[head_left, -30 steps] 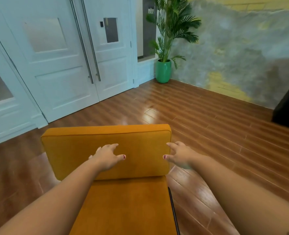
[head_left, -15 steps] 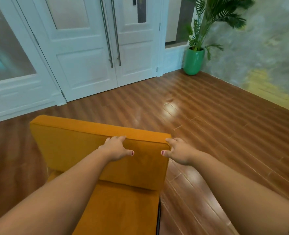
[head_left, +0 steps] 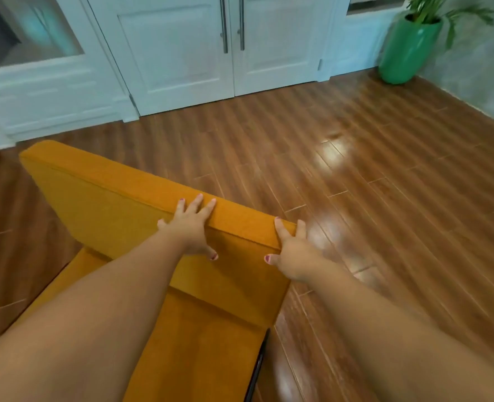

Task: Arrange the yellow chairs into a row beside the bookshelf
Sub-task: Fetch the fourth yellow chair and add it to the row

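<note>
One yellow chair [head_left: 109, 216] with an upholstered backrest and seat stands on the wooden floor right in front of me, its back turned away and angled to the left. My left hand [head_left: 192, 227] grips the backrest's top edge, fingers over the top and thumb on the front face. At the backrest's right corner my right hand [head_left: 290, 250] holds on the same way. No bookshelf and no other yellow chair is in view.
White double doors [head_left: 231, 53] with metal handles stand straight ahead, with white panelling to their left. A green pot with a palm [head_left: 408, 47] sits in the far right corner by a grey wall. Glossy wooden floor [head_left: 370, 175] stretches to the right.
The chair has swung so its backrest angles left, and the view has turned towards the doors. Both hands have moved from the backrest's front face up onto its top edge.
</note>
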{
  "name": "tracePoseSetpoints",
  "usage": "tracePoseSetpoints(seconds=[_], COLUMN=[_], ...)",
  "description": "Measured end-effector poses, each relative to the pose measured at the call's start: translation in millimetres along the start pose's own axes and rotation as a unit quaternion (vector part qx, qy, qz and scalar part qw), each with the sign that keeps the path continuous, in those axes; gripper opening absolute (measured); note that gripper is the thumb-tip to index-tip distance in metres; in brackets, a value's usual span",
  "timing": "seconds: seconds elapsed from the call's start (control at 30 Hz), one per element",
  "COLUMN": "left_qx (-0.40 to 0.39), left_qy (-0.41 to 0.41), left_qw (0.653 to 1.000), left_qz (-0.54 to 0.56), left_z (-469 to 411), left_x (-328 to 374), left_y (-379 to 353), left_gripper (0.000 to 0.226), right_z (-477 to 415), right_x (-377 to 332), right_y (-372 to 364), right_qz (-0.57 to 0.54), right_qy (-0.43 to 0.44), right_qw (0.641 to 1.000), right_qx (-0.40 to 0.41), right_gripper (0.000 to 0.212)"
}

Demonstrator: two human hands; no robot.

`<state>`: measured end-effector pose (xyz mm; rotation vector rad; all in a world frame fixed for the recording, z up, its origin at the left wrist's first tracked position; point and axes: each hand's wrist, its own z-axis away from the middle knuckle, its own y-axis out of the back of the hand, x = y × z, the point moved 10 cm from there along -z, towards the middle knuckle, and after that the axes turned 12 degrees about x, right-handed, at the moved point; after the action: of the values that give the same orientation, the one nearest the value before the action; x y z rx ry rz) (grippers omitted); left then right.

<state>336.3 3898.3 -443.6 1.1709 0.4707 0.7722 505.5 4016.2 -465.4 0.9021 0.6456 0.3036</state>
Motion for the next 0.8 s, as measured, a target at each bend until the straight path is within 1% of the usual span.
tracePoseSetpoints(seconds=[0.07, 0.17, 0.27, 0.37, 0.57, 0.8], left_qx=[0.019, 0.016, 0.018, 0.036, 0.061, 0.095], left_qy=[0.017, 0.022, 0.016, 0.017, 0.027, 0.032], left_qw=[0.999, 0.999, 0.999, 0.998, 0.997, 0.995], left_qz=[-0.023, -0.04, -0.046, -0.039, -0.026, -0.009], left_z=[-14.9, -35.8, -54.9, -70.4, -109.0, -155.6], left_x=[-8.8, -10.6, -12.3, -14.6, -17.8, -18.3], left_y=[1.4, 9.3, 14.3, 19.2, 31.9, 50.1], left_gripper=[0.13, 0.137, 0.135, 0.134, 0.132, 0.128], right_z=[-12.4, -26.8, -42.2, -60.0, -103.8, -156.9], right_x=[-0.8, 0.2, -2.6, -7.5, -19.7, -34.5], right_y=[-0.3, 3.2, 11.4, 19.4, 38.1, 67.9], right_qz=[0.003, 0.023, 0.044, 0.044, 0.04, 0.062], right_qy=[0.002, 0.002, 0.012, 0.017, 0.041, 0.054], right_qw=[1.0, 1.0, 0.999, 0.999, 0.998, 0.993], right_qx=[0.01, -0.011, -0.01, 0.002, 0.04, 0.085], right_gripper=[0.086, 0.088, 0.088, 0.087, 0.086, 0.082])
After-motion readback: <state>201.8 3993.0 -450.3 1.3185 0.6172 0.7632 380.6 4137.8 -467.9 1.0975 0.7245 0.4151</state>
